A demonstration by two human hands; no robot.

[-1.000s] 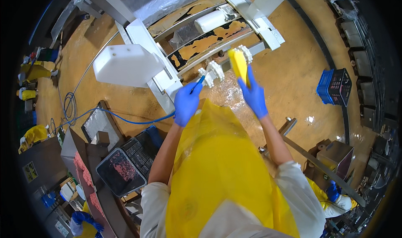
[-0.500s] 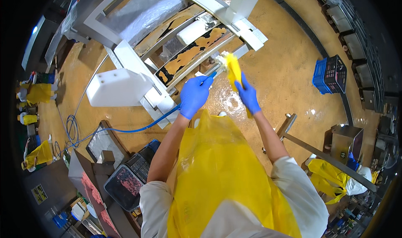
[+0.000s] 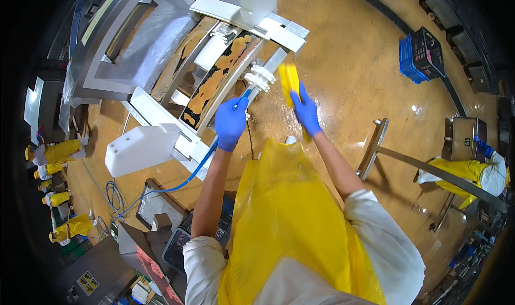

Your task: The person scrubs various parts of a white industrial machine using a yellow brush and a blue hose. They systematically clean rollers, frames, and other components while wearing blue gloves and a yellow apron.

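Note:
My left hand (image 3: 230, 121), in a blue glove, is closed around the end of a blue hose (image 3: 199, 165). The tip points at a metal shaft carrying white toothed wheels (image 3: 260, 79). Just right of that shaft, my right hand (image 3: 306, 111), also gloved in blue, grips a yellow scrub brush (image 3: 289, 80). Its wide end points up and away from me, apart from the wheels; its bristles are hard to make out. The shaft belongs to a white and grey machine frame (image 3: 161, 104), with a worn black and tan slat (image 3: 217, 82) beside it.
A blue and black crate (image 3: 421, 56) stands on the wet tan floor at far right. A metal bar stand (image 3: 375, 149) is nearer. Hose coils (image 3: 115, 198) and bins lie left. Co-workers in yellow aprons (image 3: 466, 173) appear at both sides.
The view has shifted, with the machine now further left in the picture. The yellow scrub brush has moved away from the white wheels. Both hands keep their hold.

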